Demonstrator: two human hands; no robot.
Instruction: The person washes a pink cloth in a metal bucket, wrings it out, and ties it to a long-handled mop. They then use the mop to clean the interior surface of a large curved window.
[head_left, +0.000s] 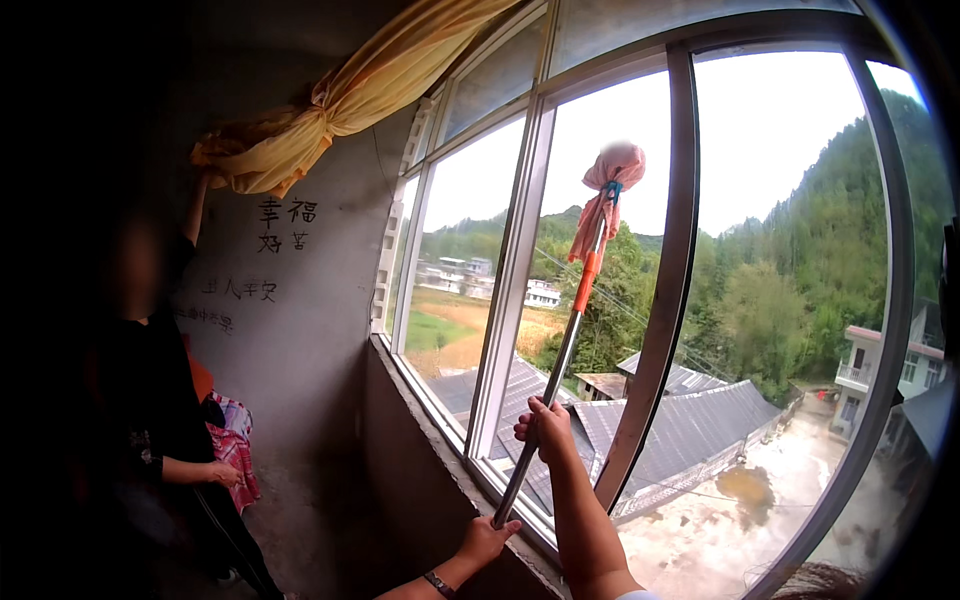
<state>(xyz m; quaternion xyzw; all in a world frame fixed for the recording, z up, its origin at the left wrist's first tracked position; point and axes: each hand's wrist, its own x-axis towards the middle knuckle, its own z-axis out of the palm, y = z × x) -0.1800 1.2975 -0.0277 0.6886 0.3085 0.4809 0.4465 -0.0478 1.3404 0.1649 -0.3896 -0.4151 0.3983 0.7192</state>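
A metal pole (559, 367) with an orange grip collar (586, 281) slants up across the window. A pink cloth (616, 166), bunched over its top end and tied with a teal band (613, 190), is raised in front of a window pane. My right hand (547, 431) is wrapped around the pole's middle. Below it, my left hand (486, 538) grips the pole near its lower end, with a watch or bracelet (439, 583) on the wrist. Whether the cloth touches the glass I cannot tell.
The large window (681, 247) has metal frames and a rough sill (450, 457). A yellow knotted curtain (360, 86) hangs above. At the left another person (169, 397) in dark clothes reaches one arm up to the curtain. Red checked fabric (236, 457) lies beside them. The grey wall (330, 352) bears handwriting.
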